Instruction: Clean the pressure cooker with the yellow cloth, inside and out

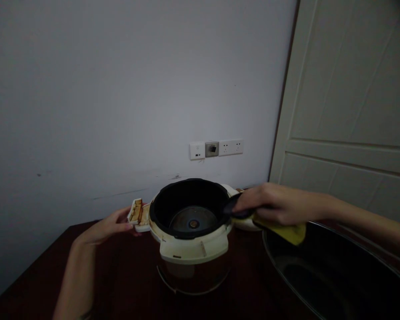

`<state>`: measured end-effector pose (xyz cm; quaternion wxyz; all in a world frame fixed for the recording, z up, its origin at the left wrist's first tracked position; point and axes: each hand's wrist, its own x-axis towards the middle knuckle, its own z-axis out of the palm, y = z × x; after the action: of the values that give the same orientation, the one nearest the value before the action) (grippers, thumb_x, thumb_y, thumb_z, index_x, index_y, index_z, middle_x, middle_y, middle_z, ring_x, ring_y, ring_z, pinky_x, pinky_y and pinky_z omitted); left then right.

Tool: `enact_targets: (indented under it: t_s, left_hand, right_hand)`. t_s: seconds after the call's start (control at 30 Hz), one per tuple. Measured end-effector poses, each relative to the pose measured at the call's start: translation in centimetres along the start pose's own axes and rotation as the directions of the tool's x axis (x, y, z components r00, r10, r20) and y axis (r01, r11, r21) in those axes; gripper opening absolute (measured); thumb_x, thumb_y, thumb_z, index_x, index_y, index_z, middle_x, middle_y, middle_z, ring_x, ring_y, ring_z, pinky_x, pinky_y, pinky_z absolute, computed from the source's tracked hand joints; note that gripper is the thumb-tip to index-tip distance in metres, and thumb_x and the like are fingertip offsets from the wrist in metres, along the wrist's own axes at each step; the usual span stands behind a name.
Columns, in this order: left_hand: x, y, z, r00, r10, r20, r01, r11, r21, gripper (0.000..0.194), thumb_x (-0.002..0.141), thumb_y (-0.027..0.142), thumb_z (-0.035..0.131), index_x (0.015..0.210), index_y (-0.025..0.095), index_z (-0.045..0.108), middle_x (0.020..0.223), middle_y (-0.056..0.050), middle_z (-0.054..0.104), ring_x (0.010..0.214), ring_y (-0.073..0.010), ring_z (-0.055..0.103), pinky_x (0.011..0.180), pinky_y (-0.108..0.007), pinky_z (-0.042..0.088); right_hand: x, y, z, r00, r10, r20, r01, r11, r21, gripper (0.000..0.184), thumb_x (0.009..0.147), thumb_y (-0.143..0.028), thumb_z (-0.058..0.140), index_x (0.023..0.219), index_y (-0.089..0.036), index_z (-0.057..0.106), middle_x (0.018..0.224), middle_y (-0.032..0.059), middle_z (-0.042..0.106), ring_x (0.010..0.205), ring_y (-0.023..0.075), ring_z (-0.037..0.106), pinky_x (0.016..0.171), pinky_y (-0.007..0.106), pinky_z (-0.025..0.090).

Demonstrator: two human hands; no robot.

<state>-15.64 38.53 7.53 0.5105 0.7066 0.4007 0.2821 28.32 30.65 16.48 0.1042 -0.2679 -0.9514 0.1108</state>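
An electric pressure cooker with its lid off stands on the dark table, its black inside and the round plate at the bottom showing. My left hand grips the stained side handle at the cooker's left, fingers curled under it. My right hand is closed on what looks like a yellow and dark cloth, held at the cooker's right rim. The dark part reaches over the rim, and the yellow part hangs below my palm.
A large dark basin is at the right, beneath my right forearm. Behind the cooker, wall sockets sit on the pale wall. A white panelled door rises at the right. The dark red table runs to the wall.
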Motion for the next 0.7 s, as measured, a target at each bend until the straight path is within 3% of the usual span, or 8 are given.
enact_targets:
  t_s: [0.1, 0.17, 0.27, 0.4, 0.53, 0.7]
  left_hand:
    - [0.0, 0.0, 0.0, 1.0, -0.002, 0.017, 0.002, 1.0, 0.015, 0.08, 0.067, 0.036, 0.069, 0.137, 0.015, 0.038, 0.102, -0.009, 0.065, 0.081, -0.0215, 0.06, 0.072, -0.029, 0.05]
    - [0.0, -0.4, -0.3, 0.999, -0.012, 0.032, 0.012, 1.0, 0.007, 0.085, 0.066, 0.037, 0.069, 0.14, 0.014, 0.033, 0.105, -0.01, 0.064, 0.084, -0.0225, 0.06, 0.075, -0.03, 0.049]
    - [0.2, -1.4, -0.8, 0.997, -0.027, 0.074, 0.029, 0.999, -0.038, 0.096, 0.061, 0.041, 0.073, 0.142, 0.016, 0.028, 0.104, -0.009, 0.064, 0.088, -0.0248, 0.059, 0.078, -0.033, 0.048]
    - [0.7, -2.5, -1.4, 0.997, -0.061, 0.053, 0.062, 0.998, -0.01, 0.094, 0.056, 0.045, 0.074, 0.137, 0.017, 0.036, 0.111, -0.009, 0.063, 0.101, -0.0284, 0.056, 0.09, -0.036, 0.043]
    - [1.2, -2.4, -1.4, 0.998, -0.058, 0.035, 0.054, 0.993, 0.102, 0.089, 0.053, 0.051, 0.074, 0.131, 0.018, 0.047, 0.121, -0.01, 0.058, 0.117, -0.0315, 0.046, 0.103, -0.039, 0.03]
    - [1.4, -1.8, -0.9, 0.995, -0.08, 0.061, 0.072, 0.99, 0.12, 0.095, 0.048, 0.059, 0.074, 0.131, 0.023, 0.048, 0.123, -0.008, 0.057, 0.124, -0.0323, 0.038, 0.108, -0.04, 0.02]
  right_hand:
    - [0.0, 3.2, -1.6, 0.963, 0.172, -0.21, -0.178, 0.984, -0.01, 0.051, 0.074, -0.006, 0.042, 0.119, -0.019, 0.061, 0.115, 0.0038, 0.064, 0.103, 0.0177, 0.06, 0.093, 0.033, 0.045]
    - [0.2, 5.6, -2.0, 0.93, 0.252, -0.267, -0.27, 0.962, -0.032, 0.051, 0.073, -0.008, 0.043, 0.119, -0.017, 0.061, 0.115, 0.005, 0.064, 0.101, 0.0188, 0.061, 0.091, 0.033, 0.046]
    - [0.8, 8.5, -1.6, 0.923, 0.304, -0.234, -0.326, 0.943, -0.06, 0.053, 0.072, -0.007, 0.042, 0.122, -0.014, 0.059, 0.116, 0.0068, 0.064, 0.1, 0.0185, 0.061, 0.09, 0.031, 0.046]
    - [2.6, 10.9, -0.6, 0.946, 0.286, -0.153, -0.309, 0.938, -0.159, 0.054, 0.073, -0.007, 0.043, 0.125, -0.015, 0.057, 0.122, 0.0076, 0.06, 0.108, 0.0191, 0.057, 0.094, 0.031, 0.042]
    - [5.0, 12.1, 0.0, 0.95, 0.296, -0.095, -0.311, 0.895, -0.321, 0.054, 0.072, -0.007, 0.046, 0.123, -0.018, 0.058, 0.124, 0.0084, 0.059, 0.112, 0.0222, 0.055, 0.091, 0.031, 0.042]
    - [6.0, 12.2, 0.7, 0.97, 0.243, -0.024, -0.236, 0.908, -0.346, 0.047, 0.075, -0.006, 0.046, 0.117, -0.019, 0.061, 0.116, 0.0089, 0.063, 0.107, 0.0207, 0.057, 0.088, 0.03, 0.042]
